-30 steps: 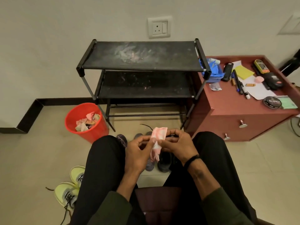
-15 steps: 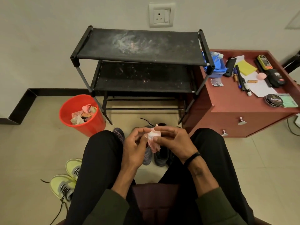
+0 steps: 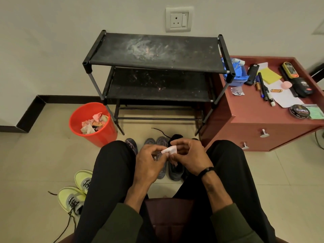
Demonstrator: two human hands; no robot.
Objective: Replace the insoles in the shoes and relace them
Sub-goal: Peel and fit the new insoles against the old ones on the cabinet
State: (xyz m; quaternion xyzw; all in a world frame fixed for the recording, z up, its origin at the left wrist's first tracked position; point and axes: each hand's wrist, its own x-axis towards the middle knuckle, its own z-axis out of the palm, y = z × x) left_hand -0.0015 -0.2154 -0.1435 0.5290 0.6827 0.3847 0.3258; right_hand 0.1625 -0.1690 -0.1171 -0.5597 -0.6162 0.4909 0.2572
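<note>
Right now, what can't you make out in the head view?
- Small pink-white paper scrap: pinched between left hand and right hand; fingers cover most of it.
- Dark shoes on the floor: hands and black trouser legs hide them; insoles not visible.
- Round black tin on the red cabinet: label too small to read.
- Yellow-green sneakers: left leg covers part.

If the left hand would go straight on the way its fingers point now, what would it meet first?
The left hand points toward the right hand, so it would first meet the pinkish paper both pinch, then probably the right hand's fingers; depth is unclear.
</note>
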